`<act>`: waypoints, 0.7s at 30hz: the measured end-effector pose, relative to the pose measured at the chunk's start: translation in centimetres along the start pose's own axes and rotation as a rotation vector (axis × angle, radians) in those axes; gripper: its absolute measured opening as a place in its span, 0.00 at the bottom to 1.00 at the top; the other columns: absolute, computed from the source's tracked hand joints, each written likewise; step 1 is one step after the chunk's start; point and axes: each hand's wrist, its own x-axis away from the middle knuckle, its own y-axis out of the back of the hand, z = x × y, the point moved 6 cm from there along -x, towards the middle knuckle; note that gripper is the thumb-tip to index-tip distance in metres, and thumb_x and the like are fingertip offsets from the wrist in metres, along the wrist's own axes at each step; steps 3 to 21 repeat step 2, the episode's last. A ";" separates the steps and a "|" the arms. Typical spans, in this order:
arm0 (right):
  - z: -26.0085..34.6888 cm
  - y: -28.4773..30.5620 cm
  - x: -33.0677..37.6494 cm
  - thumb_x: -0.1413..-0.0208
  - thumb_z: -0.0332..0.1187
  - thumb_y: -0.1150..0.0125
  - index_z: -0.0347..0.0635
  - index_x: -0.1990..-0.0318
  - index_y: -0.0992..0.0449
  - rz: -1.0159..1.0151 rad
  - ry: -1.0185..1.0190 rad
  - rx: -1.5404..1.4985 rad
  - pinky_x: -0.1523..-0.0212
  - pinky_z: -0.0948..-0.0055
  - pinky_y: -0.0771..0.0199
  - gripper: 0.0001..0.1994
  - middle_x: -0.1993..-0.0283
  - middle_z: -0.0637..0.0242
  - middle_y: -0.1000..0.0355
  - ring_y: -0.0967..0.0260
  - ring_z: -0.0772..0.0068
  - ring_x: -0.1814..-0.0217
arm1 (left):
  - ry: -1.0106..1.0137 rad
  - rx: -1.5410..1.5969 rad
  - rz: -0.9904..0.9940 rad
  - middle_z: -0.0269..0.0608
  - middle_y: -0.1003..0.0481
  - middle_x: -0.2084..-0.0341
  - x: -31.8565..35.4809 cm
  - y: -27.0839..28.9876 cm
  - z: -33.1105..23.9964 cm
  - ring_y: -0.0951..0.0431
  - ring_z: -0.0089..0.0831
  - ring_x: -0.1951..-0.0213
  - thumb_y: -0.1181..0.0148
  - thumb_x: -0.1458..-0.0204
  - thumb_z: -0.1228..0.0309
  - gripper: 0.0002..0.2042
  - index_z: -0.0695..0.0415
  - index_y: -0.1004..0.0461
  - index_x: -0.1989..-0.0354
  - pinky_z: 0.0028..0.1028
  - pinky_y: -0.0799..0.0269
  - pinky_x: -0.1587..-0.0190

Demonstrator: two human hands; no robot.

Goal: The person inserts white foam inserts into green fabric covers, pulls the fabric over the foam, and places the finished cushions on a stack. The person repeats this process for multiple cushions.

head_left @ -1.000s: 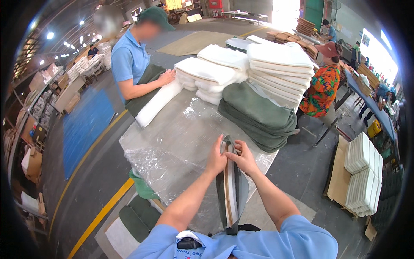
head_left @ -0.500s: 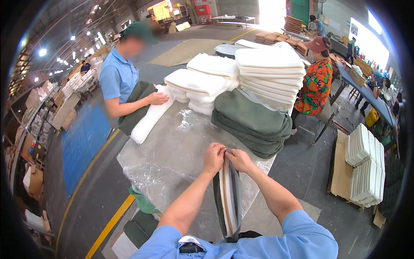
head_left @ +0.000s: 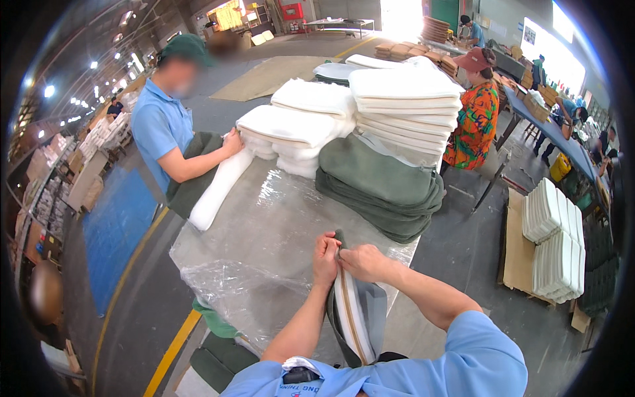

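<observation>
A grey-green fabric cushion cover (head_left: 377, 308) stands on edge against my front, its opening toward me showing white edges with a brown zip-like strip (head_left: 348, 304) running between them. At its far end, my left hand (head_left: 325, 259) is closed on the fabric. Pressed up beside it, my right hand (head_left: 362, 262) pinches the same end from the right. A small dark tip of cloth sticks up between the fingers. Just beyond my hands lies a stack of folded dark green covers (head_left: 377, 185) on the plastic-wrapped table (head_left: 251, 231).
White pads are piled (head_left: 403, 99) at the table's back. Across the left corner, a co-worker in a blue shirt (head_left: 162, 126) handles a long white pad (head_left: 221, 188). Another person in an orange patterned top (head_left: 475, 126) is behind the piles. White pads (head_left: 555, 251) are stacked on the floor at right.
My right hand has turned over the cover's end with its elbow swung outward, and a cloth tip now shows above my fingers. The co-worker's hand has moved back along the white pad.
</observation>
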 end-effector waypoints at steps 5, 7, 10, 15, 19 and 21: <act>0.3 -0.7 0.7 0.34 0.42 0.41 0.41 0.62 0.25 0.029 -0.014 -0.002 0.64 0.43 0.24 0.12 0.71 0.48 0.22 0.22 0.39 0.68 | -0.022 -0.045 -0.016 0.38 0.29 0.40 1.2 0.1 0.1 0.38 0.30 0.32 0.44 0.29 0.63 0.11 0.55 0.20 0.60 0.36 0.47 0.28; 0.3 -0.7 0.7 0.34 0.42 0.41 0.41 0.62 0.25 0.029 -0.014 -0.002 0.64 0.43 0.24 0.12 0.71 0.48 0.22 0.22 0.39 0.68 | -0.022 -0.045 -0.016 0.38 0.29 0.40 1.2 0.1 0.1 0.38 0.30 0.32 0.44 0.29 0.63 0.11 0.55 0.20 0.60 0.36 0.47 0.28; 0.3 -0.7 0.7 0.34 0.42 0.41 0.41 0.62 0.25 0.029 -0.014 -0.002 0.64 0.43 0.24 0.12 0.71 0.48 0.22 0.22 0.39 0.68 | -0.022 -0.045 -0.016 0.38 0.29 0.40 1.2 0.1 0.1 0.38 0.30 0.32 0.44 0.29 0.63 0.11 0.55 0.20 0.60 0.36 0.47 0.28; 0.3 -0.7 0.7 0.34 0.42 0.41 0.41 0.62 0.25 0.029 -0.014 -0.002 0.64 0.43 0.24 0.12 0.71 0.48 0.22 0.22 0.39 0.68 | -0.022 -0.045 -0.016 0.38 0.29 0.40 1.2 0.1 0.1 0.38 0.30 0.32 0.44 0.29 0.63 0.11 0.55 0.20 0.60 0.36 0.47 0.28; 0.3 -0.7 0.7 0.34 0.42 0.41 0.41 0.62 0.25 0.029 -0.014 -0.002 0.64 0.43 0.24 0.12 0.71 0.48 0.22 0.22 0.39 0.68 | -0.022 -0.045 -0.016 0.38 0.29 0.40 1.2 0.1 0.1 0.38 0.30 0.32 0.44 0.29 0.63 0.11 0.55 0.20 0.60 0.36 0.47 0.28; 0.3 -0.7 0.7 0.34 0.42 0.41 0.41 0.62 0.25 0.029 -0.014 -0.002 0.64 0.43 0.24 0.12 0.71 0.48 0.22 0.22 0.39 0.68 | -0.022 -0.045 -0.016 0.38 0.29 0.40 1.2 0.1 0.1 0.38 0.30 0.32 0.44 0.29 0.63 0.11 0.55 0.20 0.60 0.36 0.47 0.28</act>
